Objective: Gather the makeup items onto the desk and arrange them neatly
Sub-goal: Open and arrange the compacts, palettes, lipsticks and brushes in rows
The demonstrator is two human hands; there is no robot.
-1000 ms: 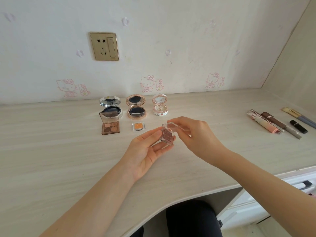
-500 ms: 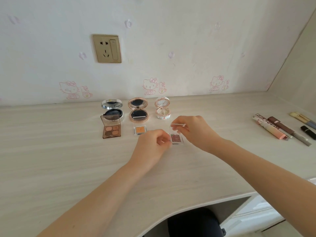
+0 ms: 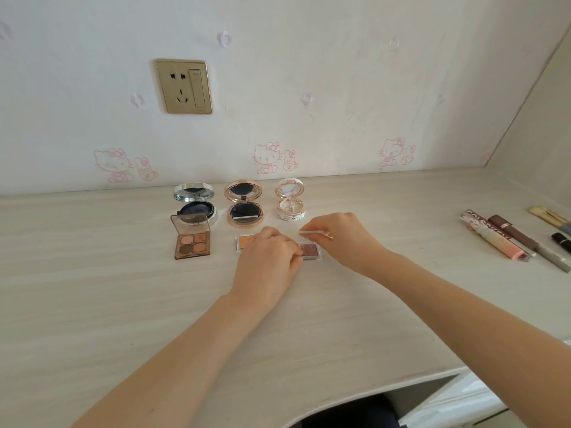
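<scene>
On counter (image 3: 92, 288), centre: brown eyeshadow single (image 3: 310, 250), open; left hand (image 3: 265, 261) pinching its base, right hand (image 3: 343, 239) pinching its clear lid (image 3: 312, 232).

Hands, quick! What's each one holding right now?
Left hand: pinches the small eyeshadow case on the desk.
Right hand: pinches that case's clear lid.

Both forearms stretched forward, knuckles up: left hand (image 3: 265, 257) pinching the eyeshadow case (image 3: 310, 251), right hand (image 3: 343, 239) pinching its clear lid (image 3: 312, 232).
</scene>
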